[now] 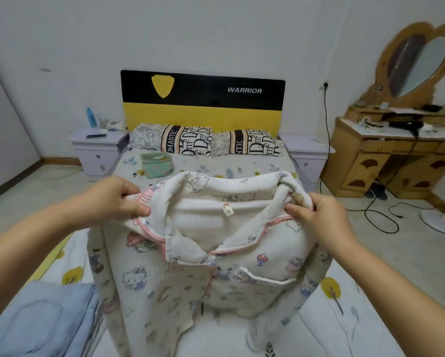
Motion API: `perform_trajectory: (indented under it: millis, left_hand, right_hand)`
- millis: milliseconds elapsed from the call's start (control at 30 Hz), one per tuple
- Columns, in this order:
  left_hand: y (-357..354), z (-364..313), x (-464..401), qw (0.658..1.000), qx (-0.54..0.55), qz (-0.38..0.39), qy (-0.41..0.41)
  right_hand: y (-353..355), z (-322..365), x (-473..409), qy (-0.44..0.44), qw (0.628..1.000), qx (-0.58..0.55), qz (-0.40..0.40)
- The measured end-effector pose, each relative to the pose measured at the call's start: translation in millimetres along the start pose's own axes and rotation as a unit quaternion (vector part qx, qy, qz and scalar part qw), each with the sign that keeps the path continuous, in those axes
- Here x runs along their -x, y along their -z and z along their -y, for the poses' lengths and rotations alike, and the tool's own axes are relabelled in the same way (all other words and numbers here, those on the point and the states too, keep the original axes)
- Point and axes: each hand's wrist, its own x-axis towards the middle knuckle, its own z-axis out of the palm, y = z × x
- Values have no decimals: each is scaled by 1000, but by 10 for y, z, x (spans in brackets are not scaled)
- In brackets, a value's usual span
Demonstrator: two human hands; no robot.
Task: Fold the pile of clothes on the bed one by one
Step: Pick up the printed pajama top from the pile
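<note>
Two hands hold a pyjama top (pixel 203 266) up above a bed (pixel 345 318). The left hand (pixel 115 199) pinches one shoulder near the pink-piped collar; the right hand (pixel 316 217) grips the other shoulder. The cream top, printed with cartoon cats, hangs open-collared with its front toward the viewer. Blue folded clothes (pixel 40 320) lie at the lower left. Beyond sit a green pouch (pixel 157 164), two pillows (pixel 190 140) and a black-and-yellow headboard (pixel 203 101).
</note>
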Motion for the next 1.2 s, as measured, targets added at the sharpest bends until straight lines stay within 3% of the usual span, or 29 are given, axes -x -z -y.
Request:
perform_trajectory:
  millis: [300, 533, 667, 833, 967, 1200]
  left_hand:
    - [235, -234, 436, 982, -111, -149, -37]
    - [560, -326, 462, 996, -21, -81, -38]
    - [140, -185, 115, 999, -42, -27, 6]
    - [-1002, 438, -339, 997, 27, 42, 56]
    - [-1819, 976, -545, 989, 90, 67, 94]
    - [-2624, 1553, -1064, 985, 109, 14, 135]
  right_hand:
    - [733, 651, 280, 57, 991, 104, 62]
    - [1101, 908, 52, 92, 980, 141, 109]
    - [643, 637, -250, 31, 972, 165, 164]
    - [-427, -401, -336, -73, 942, 169, 281]
    - [-1185, -1238, -198, -116, 944, 143, 274]
    - [-2092, -2032, -286, -125, 959, 128, 222]
